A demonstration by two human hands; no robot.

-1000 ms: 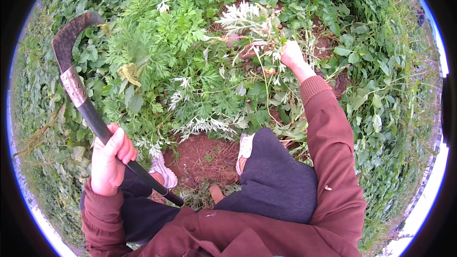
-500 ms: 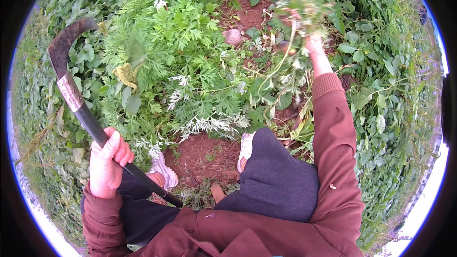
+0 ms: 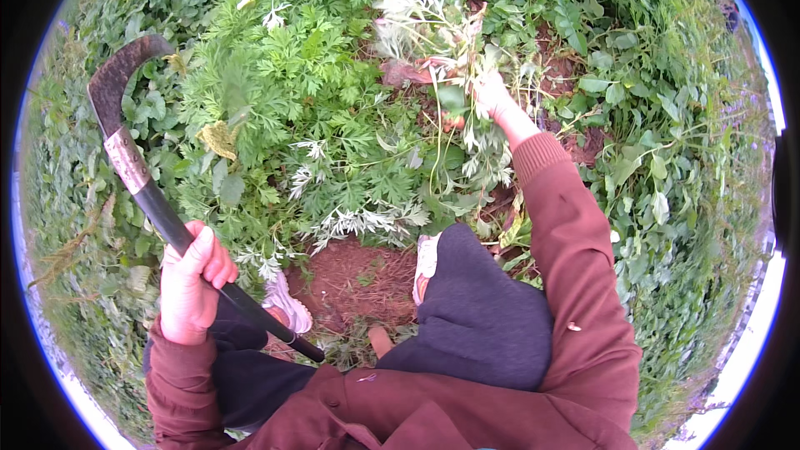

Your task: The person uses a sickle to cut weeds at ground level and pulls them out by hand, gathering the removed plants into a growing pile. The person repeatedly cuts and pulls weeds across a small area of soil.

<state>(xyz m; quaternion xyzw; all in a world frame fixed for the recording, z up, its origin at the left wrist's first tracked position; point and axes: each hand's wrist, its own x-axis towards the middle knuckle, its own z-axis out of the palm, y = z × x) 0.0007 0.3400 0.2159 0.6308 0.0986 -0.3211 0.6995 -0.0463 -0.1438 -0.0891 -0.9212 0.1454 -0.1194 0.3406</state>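
My left hand (image 3: 193,279) is closed round the black handle of a sickle (image 3: 167,215). Its dark curved blade points up and bends over to the right at the far left, above the leaves. Out in front to the right, my right hand (image 3: 492,98) grips a bunch of pulled weeds (image 3: 427,21). Pale leaf undersides and reddish stems stick out of the bunch, and long stems trail down toward my knee. The leaves partly cover the fingers of that hand.
Feathery green plants (image 3: 308,58) grow thickly ahead of me. Broad-leaved vines (image 3: 658,142) spread on the right. A patch of bare red soil (image 3: 358,279) lies between my shoes (image 3: 287,304). A yellowed curled leaf (image 3: 218,140) stands up near the sickle.
My right hand has moved left and slightly nearer, carrying the bunch of weeds with it. The left hand and the sickle have barely shifted.
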